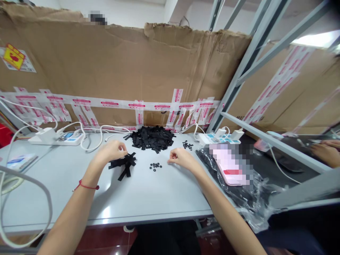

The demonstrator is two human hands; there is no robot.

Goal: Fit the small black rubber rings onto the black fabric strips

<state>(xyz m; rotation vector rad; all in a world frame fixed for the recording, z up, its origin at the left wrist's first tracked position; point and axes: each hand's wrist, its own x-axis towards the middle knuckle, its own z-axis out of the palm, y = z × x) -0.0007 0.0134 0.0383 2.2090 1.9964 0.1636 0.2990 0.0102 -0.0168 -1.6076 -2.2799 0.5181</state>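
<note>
Over a small group of black strips (124, 165) on the grey table, my left hand (113, 151) is closed, its fingertips at the upper edge of the strips; what it holds, if anything, is too small to make out. My right hand (180, 157) is pinched closed just right of several small black rings (155, 165); its fingertips hide whatever may be between them. A large heap of black strips (152, 137) lies behind both hands. More small black pieces (187, 145) are scattered to the right of that heap.
White power strips with cables stand at the back left (55, 137) and back right (219, 137). A pink phone (230, 166) rests on clear plastic at the right. Cardboard (119, 67) walls the back. Another person's hand (326, 150) shows beyond the metal frame (276, 141).
</note>
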